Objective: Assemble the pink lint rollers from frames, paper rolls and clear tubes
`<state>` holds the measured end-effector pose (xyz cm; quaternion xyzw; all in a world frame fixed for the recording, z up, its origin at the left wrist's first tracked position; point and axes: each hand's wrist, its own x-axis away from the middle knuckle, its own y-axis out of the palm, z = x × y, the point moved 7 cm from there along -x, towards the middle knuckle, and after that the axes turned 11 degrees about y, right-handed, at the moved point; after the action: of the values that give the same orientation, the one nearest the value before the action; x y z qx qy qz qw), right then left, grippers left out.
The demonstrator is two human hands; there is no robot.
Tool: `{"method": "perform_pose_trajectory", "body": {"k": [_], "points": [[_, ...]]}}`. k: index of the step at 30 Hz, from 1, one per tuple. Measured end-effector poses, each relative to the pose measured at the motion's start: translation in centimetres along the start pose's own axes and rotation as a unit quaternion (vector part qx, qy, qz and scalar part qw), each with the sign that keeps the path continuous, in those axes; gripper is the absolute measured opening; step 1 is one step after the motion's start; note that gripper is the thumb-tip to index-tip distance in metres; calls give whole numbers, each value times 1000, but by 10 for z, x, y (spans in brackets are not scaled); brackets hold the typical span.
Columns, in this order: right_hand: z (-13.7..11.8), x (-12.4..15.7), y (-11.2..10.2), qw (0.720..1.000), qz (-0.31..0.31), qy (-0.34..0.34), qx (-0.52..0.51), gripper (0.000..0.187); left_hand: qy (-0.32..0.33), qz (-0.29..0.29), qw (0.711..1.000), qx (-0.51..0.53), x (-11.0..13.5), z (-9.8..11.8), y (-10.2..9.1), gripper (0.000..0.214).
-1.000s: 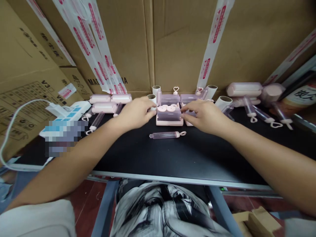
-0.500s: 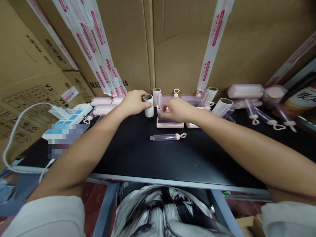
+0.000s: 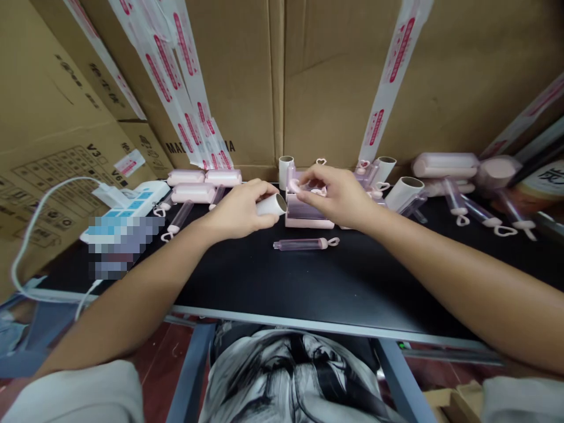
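My left hand [image 3: 238,210] is closed round a white paper roll [image 3: 272,204], tipped on its side with its open end toward the right. My right hand [image 3: 337,194] pinches a small pink round cap [image 3: 294,185] just above a pink open case [image 3: 306,215] on the black table [image 3: 282,282]. A clear pink handle tube with a heart-shaped end [image 3: 305,243] lies on the table in front of the case, touching neither hand.
More white rolls [image 3: 403,191], pink closed cases [image 3: 194,191] and several heart-ended handle tubes [image 3: 458,205] line the back of the table. Cardboard boxes [image 3: 335,76] form a wall behind. A white power strip [image 3: 132,202] with a cable lies at left.
My left hand lifted the white roll off the table and tipped it sideways toward the case. My right hand picked a pink cap up from the case.
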<state>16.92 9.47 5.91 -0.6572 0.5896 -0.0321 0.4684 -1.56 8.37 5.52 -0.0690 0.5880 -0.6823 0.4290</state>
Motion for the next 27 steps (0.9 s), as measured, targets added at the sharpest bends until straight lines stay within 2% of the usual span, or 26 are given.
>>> {"method": "perform_pose_trajectory", "body": {"k": [2,4,7,11,15,19,21,23,25,27], "points": [[-7,19,-8,994,7,2,-104,23,43,14,999,10,0,10,2,43],[-13,38,-11,987,9,5,-159,23,67,38,996,53,1,19,4,48],[-18,59,-16,986,30,5,-166,23,96,76,986,110,3,32,7,57],[-21,70,-22,987,47,-10,-152,24,179,97,976,81,5,51,10,60],[-19,76,-23,988,59,-29,-141,21,250,85,964,41,7,63,15,53],[-13,79,-17,984,56,-15,-168,19,286,99,952,51,9,66,17,40],[-9,76,-17,986,44,-2,-164,26,275,98,955,57,8,61,17,33],[-3,68,-23,993,42,2,-114,32,231,105,964,79,4,49,15,30],[7,55,-32,998,51,7,-27,30,151,139,969,138,1,29,8,31],[20,39,-36,997,43,19,63,25,53,185,956,221,-1,3,2,35]]}}
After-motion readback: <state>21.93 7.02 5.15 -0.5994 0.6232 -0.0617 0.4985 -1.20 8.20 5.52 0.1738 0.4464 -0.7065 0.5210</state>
